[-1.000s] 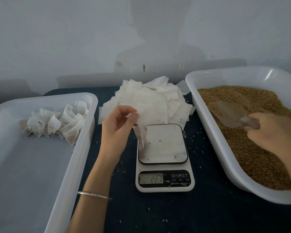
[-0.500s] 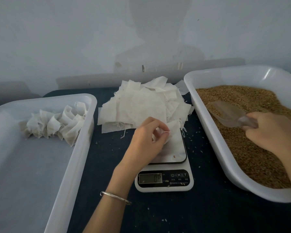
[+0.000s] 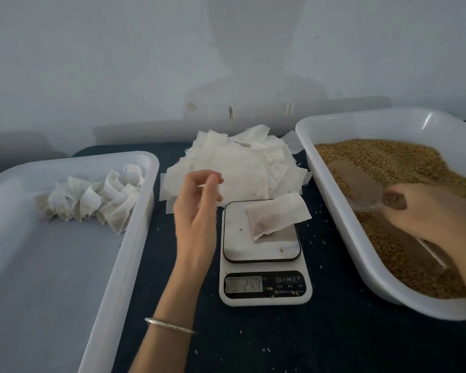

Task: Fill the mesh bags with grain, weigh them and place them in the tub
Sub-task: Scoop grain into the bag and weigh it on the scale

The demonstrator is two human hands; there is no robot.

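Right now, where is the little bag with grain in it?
In the head view, the filled bag lies on the scale, center table, overhanging its right edge.

glossy white plastic tub point(image 3: 135, 238), gauzy cloth bag point(image 3: 277, 218) — matt

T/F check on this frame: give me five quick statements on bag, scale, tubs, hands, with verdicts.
1. A mesh bag lies on the scale platform. True.
2. The left hand grips that bag. False: it hovers beside the scale, apart from the bag.
3. The right hand holds the scoop in the grain tub. True.
4. The tub on the left holds loose grain. False: it holds a cluster of filled bags at its far end.
5. The pile of empty bags lies behind the scale. True.
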